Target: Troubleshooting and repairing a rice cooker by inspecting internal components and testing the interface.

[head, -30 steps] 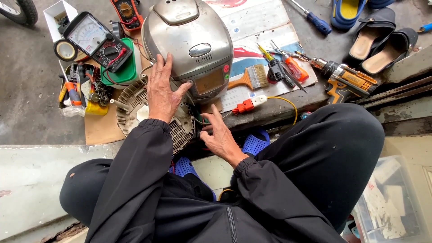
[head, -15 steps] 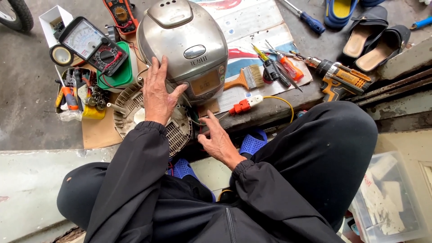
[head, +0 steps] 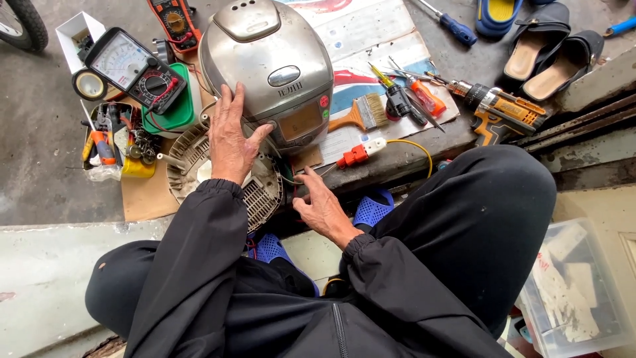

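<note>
A silver rice cooker (head: 268, 69) stands on the ground in front of me. My left hand (head: 230, 136) lies flat against its left front side, thumb spread toward the display panel. Under that hand sits a beige vented plastic base cover (head: 262, 195). My right hand (head: 321, 205) is lower, at the cooker's front bottom edge, fingers curled near thin wires; I cannot tell whether it grips them. A red and white plug with a yellow cord (head: 361, 152) lies just right of it.
Left: an analog multimeter (head: 136, 66), a tape roll (head: 89, 84), a green box (head: 173, 109), small tools (head: 103, 139). Right: a paintbrush (head: 361, 114), screwdrivers (head: 421, 93), a cordless drill (head: 500, 109), sandals (head: 553, 50). A clear plastic bin (head: 583, 292) is by my right knee.
The view has shifted slightly. My left hand stays on the cooker; my right hand has moved a little lower at the cooker's front edge.
</note>
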